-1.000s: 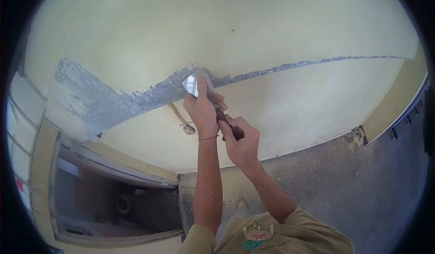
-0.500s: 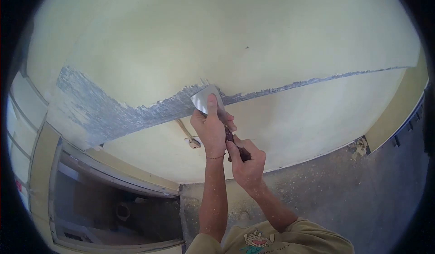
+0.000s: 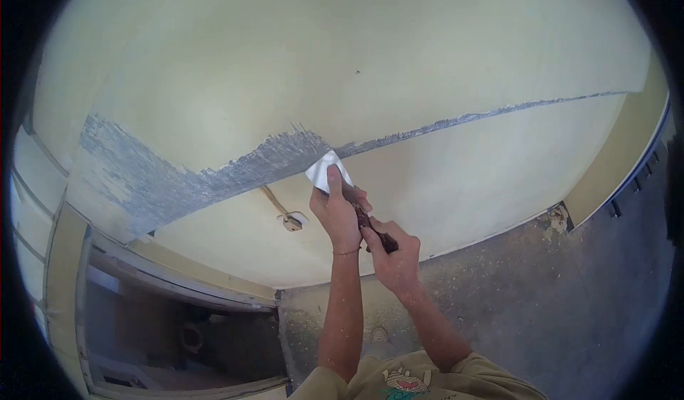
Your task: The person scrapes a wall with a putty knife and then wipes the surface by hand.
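Observation:
Both of my hands are on a scraper with a broad metal blade and a dark reddish-brown handle. My left hand is closed around the upper part, its thumb lying flat on the blade. Lower down, my right hand grips the end of the handle. The blade's front edge is at the lower border of a rough grey scraped strip, which runs along the edge of a pale painted surface.
Below the strip, a pale wall carries a round fitting with a cable. Pale flakes lie on the grey floor. At lower left is a framed opening with a dark interior. Dark hooks or handles line the right edge.
The scraper has drawn back from within the grey strip to its lower edge, both hands moving with it. The view has shifted slightly, and both hands keep their grip.

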`<state>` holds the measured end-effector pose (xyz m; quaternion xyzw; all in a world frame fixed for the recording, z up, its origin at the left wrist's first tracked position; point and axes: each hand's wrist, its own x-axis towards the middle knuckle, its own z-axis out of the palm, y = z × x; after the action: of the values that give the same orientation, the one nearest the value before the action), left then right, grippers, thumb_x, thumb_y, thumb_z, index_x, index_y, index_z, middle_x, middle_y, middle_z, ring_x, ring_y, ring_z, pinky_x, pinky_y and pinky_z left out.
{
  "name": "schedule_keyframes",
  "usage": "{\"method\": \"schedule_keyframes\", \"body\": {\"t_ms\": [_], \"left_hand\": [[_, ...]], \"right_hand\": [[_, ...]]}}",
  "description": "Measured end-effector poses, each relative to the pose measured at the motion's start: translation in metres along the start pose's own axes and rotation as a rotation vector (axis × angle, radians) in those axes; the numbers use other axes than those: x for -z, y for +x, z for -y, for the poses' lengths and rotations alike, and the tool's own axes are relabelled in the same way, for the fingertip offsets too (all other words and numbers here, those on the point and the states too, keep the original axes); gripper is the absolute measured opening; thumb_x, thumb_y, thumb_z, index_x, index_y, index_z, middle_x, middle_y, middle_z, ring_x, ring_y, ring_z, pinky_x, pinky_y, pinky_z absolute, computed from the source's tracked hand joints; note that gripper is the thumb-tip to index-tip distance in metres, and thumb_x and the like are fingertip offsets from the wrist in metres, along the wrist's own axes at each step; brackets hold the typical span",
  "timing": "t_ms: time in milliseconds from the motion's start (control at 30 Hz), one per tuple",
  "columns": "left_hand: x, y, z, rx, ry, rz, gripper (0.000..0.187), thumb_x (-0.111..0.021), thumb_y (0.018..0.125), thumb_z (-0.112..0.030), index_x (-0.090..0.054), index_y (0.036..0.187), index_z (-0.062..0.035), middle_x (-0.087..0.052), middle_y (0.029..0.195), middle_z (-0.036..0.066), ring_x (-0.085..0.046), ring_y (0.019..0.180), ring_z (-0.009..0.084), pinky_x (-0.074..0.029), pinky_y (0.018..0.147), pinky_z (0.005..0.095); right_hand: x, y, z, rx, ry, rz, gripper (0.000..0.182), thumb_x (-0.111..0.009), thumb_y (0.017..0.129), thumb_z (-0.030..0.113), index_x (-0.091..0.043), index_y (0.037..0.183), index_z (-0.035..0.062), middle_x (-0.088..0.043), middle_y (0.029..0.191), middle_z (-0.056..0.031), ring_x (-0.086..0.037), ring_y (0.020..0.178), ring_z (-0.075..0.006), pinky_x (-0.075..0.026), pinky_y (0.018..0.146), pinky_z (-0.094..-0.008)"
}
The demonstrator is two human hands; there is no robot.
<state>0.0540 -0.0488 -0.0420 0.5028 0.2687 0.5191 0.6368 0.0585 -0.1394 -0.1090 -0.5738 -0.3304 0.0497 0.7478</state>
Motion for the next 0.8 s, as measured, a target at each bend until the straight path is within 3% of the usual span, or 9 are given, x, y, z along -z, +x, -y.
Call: {"method": "schedule_keyframes", "body": {"t_ms": [100, 167, 233, 433, 533, 600, 800], "left_hand": [[0.005, 0.001, 0.003, 0.008, 0.06, 0.006, 0.036, -0.053, 0.098, -0.032, -0.052, 0.082, 0.0003, -0.054, 0.052, 0.008, -0.05, 0.037, 0.0143, -0.038, 0.034, 0.0257], [0.006, 0.003, -0.001, 0.01, 0.066, 0.006, 0.036, -0.054, 0.098, -0.032, -0.052, 0.082, 0.0004, -0.053, 0.052, 0.007, -0.05, 0.036, 0.0142, -0.038, 0.033, 0.0259], [0.007, 0.005, -0.006, 0.011, 0.07, 0.001, 0.036, -0.054, 0.098, -0.032, -0.052, 0.082, 0.0006, -0.053, 0.052, 0.007, -0.05, 0.036, 0.0142, -0.038, 0.033, 0.026], [0.001, 0.009, -0.026, 0.051, 0.103, -0.024, 0.037, -0.056, 0.097, -0.032, -0.049, 0.078, -0.0005, -0.052, 0.051, 0.008, -0.047, 0.034, 0.0143, -0.037, 0.032, 0.0268], [-0.006, 0.019, -0.05, -0.022, 0.133, -0.082, 0.038, -0.057, 0.096, -0.031, -0.048, 0.075, -0.0011, -0.052, 0.051, 0.009, -0.048, 0.034, 0.0144, -0.037, 0.032, 0.0268], [-0.011, 0.034, -0.076, -0.087, 0.077, 0.013, 0.039, -0.057, 0.096, -0.032, -0.048, 0.073, -0.0014, -0.052, 0.051, 0.008, -0.048, 0.034, 0.0144, -0.036, 0.032, 0.027], [-0.012, 0.03, -0.065, -0.129, 0.053, 0.01, 0.038, -0.055, 0.097, -0.032, -0.049, 0.075, -0.001, -0.053, 0.052, 0.008, -0.048, 0.035, 0.0145, -0.037, 0.033, 0.0264]], "right_hand": [[-0.008, -0.008, -0.01, -0.028, 0.067, -0.069, 0.015, -0.067, 0.088, 0.005, -0.066, 0.098, -0.0062, -0.058, 0.06, -0.0058, -0.048, 0.055, -0.0046, -0.04, 0.048, -0.0231], [-0.011, -0.008, -0.007, -0.032, 0.082, -0.078, 0.015, -0.067, 0.088, 0.004, -0.066, 0.098, -0.0065, -0.059, 0.06, -0.0053, -0.049, 0.055, -0.0042, -0.04, 0.049, -0.0228], [-0.014, -0.007, -0.002, -0.087, 0.057, -0.043, 0.011, -0.065, 0.088, 0.0, -0.065, 0.097, -0.0071, -0.064, 0.069, -0.0062, -0.057, 0.06, -0.0063, -0.046, 0.053, -0.0222], [-0.026, -0.01, 0.005, -0.07, 0.085, -0.086, 0.01, -0.064, 0.089, -0.001, -0.064, 0.095, -0.008, -0.063, 0.067, -0.006, -0.055, 0.058, -0.006, -0.044, 0.051, -0.0217], [-0.031, 0.023, 0.027, 0.022, 0.087, -0.022, 0.01, -0.064, 0.089, -0.001, -0.063, 0.095, -0.0083, -0.062, 0.066, -0.0058, -0.054, 0.058, -0.0057, -0.044, 0.051, -0.0222], [-0.042, 0.027, 0.034, 0.038, 0.133, -0.022, 0.01, -0.064, 0.089, 0.0, -0.063, 0.096, -0.0082, -0.062, 0.067, -0.0059, -0.054, 0.058, -0.0057, -0.045, 0.051, -0.0224], [-0.039, 0.031, 0.024, 0.078, 0.157, -0.039, 0.012, -0.064, 0.089, 0.001, -0.063, 0.097, -0.0081, -0.063, 0.069, -0.0061, -0.055, 0.06, -0.0059, -0.045, 0.052, -0.0225]]}}
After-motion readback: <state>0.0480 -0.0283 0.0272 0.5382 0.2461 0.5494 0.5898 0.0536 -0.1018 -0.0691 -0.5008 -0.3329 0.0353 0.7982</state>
